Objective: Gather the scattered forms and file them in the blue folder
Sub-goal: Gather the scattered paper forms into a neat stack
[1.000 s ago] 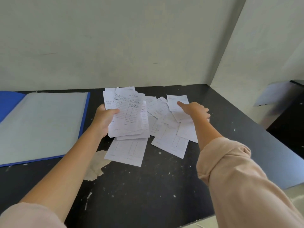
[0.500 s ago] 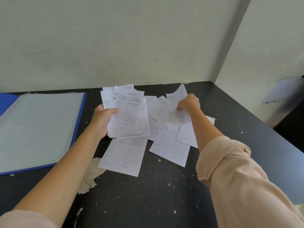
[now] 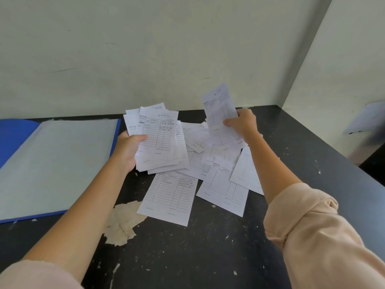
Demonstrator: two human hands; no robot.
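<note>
Fingers, left hand [image 3: 127,150]: closed on a fanned stack of forms [image 3: 159,140], thumb [image 3: 139,138] across the top sheet, held just above the worktop [image 3: 208,251].
Fingers, right hand [image 3: 242,124]: pinched on a single form [image 3: 219,109], which is lifted and tilted, its upper edge against the wall behind.
Loose forms [image 3: 218,163]: overlapping pile lying flat between the two hands; one sheet [image 3: 170,197] lies nearest the person, another [image 3: 225,188] just right of it.
Blue folder [image 3: 12,134]: open and flat at the left of the worktop, a pale clear sleeve [image 3: 58,163] covering its right half; its right edge is just beside the left hand.
Worktop: dark, speckled with pale chips, a torn patch [image 3: 123,222] beside the nearest sheet.
Sleeves: pale pink, the right one [image 3: 316,232] pushed up the forearm.
</note>
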